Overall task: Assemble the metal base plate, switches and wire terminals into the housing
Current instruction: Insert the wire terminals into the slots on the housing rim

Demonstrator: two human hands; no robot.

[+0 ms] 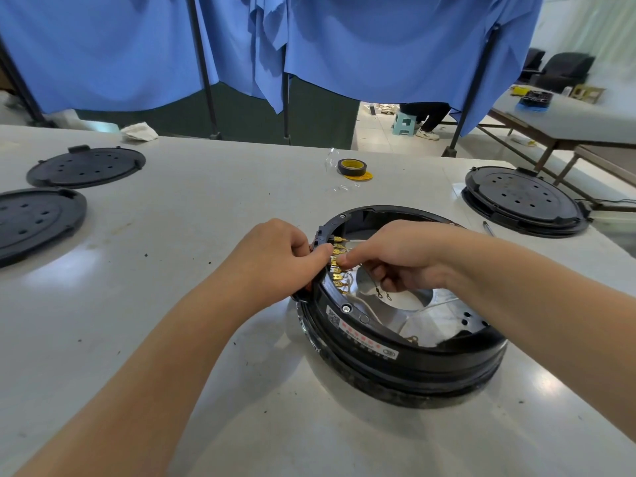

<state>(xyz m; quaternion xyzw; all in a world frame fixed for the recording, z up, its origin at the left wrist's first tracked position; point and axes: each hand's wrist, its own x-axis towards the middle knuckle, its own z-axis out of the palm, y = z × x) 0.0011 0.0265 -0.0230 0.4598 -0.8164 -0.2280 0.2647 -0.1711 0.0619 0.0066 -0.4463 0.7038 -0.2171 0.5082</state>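
Observation:
A round black housing (406,366) stands on the white table in front of me. Inside it lies the shiny metal base plate (444,315) with a large centre hole. A row of brass wire terminals (337,270) runs along the housing's inner left wall. My left hand (278,259) grips the housing's left rim, thumb over the edge by the terminals. Reaching in from the right, my right hand (395,259) pinches one brass terminal between thumb and forefinger. Thin wires with ring ends (383,295) hang below that hand. My hands hide whatever the terminals plug into.
Two black round covers (86,166) (34,222) lie at the far left, another stack of covers (523,201) at the far right. A roll of dark tape (351,166) sits behind the housing. Blue curtains hang behind the table; a person sits beyond them.

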